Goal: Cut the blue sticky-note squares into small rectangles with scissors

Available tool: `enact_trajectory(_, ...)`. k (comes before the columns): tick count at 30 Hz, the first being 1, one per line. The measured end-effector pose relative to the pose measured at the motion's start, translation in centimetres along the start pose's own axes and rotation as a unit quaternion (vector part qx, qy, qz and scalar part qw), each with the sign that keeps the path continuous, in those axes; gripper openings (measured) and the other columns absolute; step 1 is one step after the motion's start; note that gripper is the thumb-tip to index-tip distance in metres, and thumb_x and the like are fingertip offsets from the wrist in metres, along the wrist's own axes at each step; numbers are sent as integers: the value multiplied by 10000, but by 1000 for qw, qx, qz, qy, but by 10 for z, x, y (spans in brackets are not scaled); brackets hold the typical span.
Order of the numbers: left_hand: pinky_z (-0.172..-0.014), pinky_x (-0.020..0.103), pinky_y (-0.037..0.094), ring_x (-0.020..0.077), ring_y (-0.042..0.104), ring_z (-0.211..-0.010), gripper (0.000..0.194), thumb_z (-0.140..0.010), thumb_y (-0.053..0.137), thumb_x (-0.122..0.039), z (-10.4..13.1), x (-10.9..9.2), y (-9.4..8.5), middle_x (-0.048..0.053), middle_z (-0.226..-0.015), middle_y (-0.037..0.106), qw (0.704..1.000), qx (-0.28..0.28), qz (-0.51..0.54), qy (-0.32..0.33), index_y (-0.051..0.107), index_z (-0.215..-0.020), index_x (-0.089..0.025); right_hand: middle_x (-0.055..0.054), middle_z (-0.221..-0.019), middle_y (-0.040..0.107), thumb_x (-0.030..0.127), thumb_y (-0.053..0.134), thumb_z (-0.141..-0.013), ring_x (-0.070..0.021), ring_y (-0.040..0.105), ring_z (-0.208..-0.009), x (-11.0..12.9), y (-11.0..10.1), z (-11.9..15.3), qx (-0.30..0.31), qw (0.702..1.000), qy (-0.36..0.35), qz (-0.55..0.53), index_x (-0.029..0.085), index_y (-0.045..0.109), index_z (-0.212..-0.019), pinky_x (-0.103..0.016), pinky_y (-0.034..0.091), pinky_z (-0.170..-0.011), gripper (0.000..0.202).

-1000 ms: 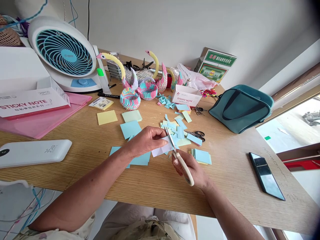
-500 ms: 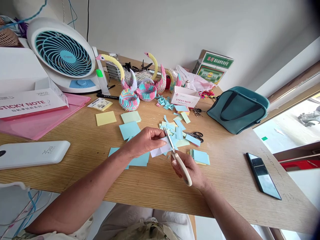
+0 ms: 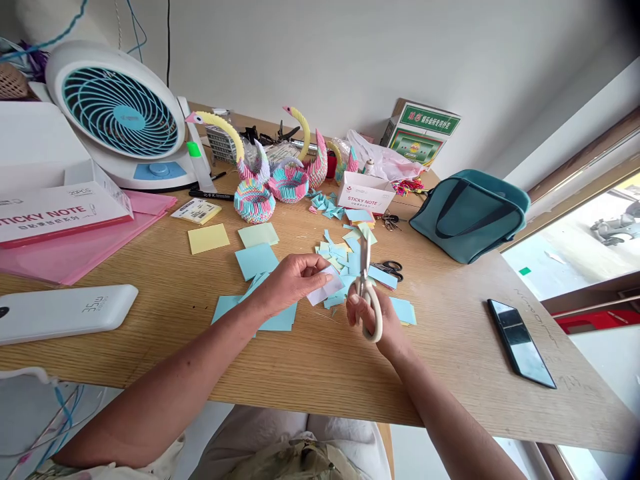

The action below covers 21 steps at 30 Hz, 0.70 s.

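My left hand [image 3: 296,280] pinches a small pale lilac slip of paper [image 3: 325,288] between thumb and fingers, above the table. Scissors with cream handles [image 3: 369,313] are in my right hand [image 3: 383,323]; their blades point away from me and stand apart from the slip. Beneath and beyond the slip lies a scatter of cut blue and pale green paper pieces [image 3: 345,252]. Blue sticky notes [image 3: 257,260] lie to the left, partly behind my left hand. A stack of blue and yellow slips [image 3: 404,311] sits just right of my right hand.
Black-handled scissors [image 3: 391,269] lie past the cut pieces. Folded-paper swans [image 3: 255,200] stand farther back, beside a sticky note box [image 3: 367,193]. On the left are a fan [image 3: 125,117] and a white power bank [image 3: 70,312]; rightward, a teal bag [image 3: 467,213] and a phone [image 3: 520,343].
The scissors have come away from the paper slip, moving right and turning so the blades point forward. My left hand still holds the slip in nearly the same place.
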<state>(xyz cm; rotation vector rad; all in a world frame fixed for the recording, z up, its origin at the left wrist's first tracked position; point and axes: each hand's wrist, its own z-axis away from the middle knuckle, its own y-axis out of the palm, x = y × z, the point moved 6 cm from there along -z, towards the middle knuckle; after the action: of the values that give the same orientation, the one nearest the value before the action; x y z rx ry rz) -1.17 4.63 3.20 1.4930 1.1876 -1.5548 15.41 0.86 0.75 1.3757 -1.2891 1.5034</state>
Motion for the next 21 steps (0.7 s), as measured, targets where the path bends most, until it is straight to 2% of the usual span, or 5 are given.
enact_trajectory(4, -551, 230, 335, 108, 441, -586, 267, -839, 619, -419, 1, 5, 7, -32, -637, 515, 999, -29, -23, -12, 612, -775, -160, 12, -685, 604, 449, 726, -838, -142, 526, -607, 4, -14, 2, -133, 991, -27, -12, 224, 533, -854, -276, 429, -569, 297)
enact_trajectory(7, -510, 226, 292, 95, 394, -534, 263, -860, 600, -415, 4, 6, 11, -49, -591, 473, 997, -47, -50, -17, 589, -763, -170, 0, -762, 636, 391, 728, -838, -142, 538, -634, 6, -16, 6, -185, 982, -40, 5, 231, 552, -878, -277, 433, -576, 241)
enact_trajectory(11, -494, 221, 272, 89, 368, -523, 237, -873, 587, -384, 7, 6, 16, -53, -587, 458, 994, -71, -80, -9, 597, -767, -173, -16, -802, 663, 396, 729, -830, -143, 541, -632, 4, -13, 6, -186, 982, -37, 24, 229, 565, -873, -280, 434, -573, 238)
enact_trajectory(15, -492, 219, 264, 88, 361, -526, 215, -890, 578, -362, 9, 9, 24, -57, -593, 452, 993, -68, -92, 7, 602, -786, -176, -7, -805, 647, 397, 752, -813, -137, 540, -646, -2, -10, 1, -164, 986, -39, 9, 225, 544, -877, -274, 443, -594, 277)
enact_trajectory(21, -550, 217, 342, 100, 417, -598, 323, -872, 618, -453, 2, 20, 30, -45, -662, 467, 999, -29, 17, -8, 522, -732, -178, 33, -695, 577, 356, 708, -807, -123, 506, -587, -3, -15, -3, -169, 985, -29, -8, 222, 519, -842, -268, 436, -574, 233)
